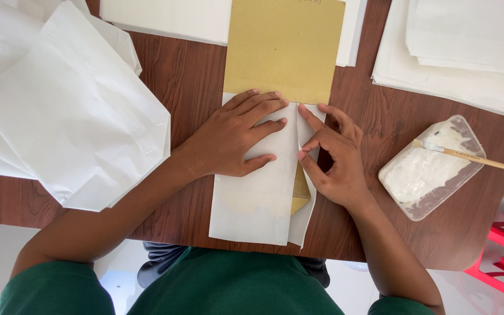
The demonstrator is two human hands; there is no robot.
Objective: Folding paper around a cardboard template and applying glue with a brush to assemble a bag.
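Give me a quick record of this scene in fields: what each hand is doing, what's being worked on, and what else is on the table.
Left hand: left hand pressed flat on the folded white paper
Right hand: right hand pinching the paper's right flap at the fold with fingertips
Template: tan card under the paper, sticking out at the top
Right side: clear tub of white paste with a brush resting in it
Left side: loose pile of finished white bags
Far edge: stacks of white sheets
Surface: brown wooden table

My left hand [234, 137] lies flat, palm down, fingers spread forward. My right hand [333, 157] curls, thumb and forefinger pinching together.
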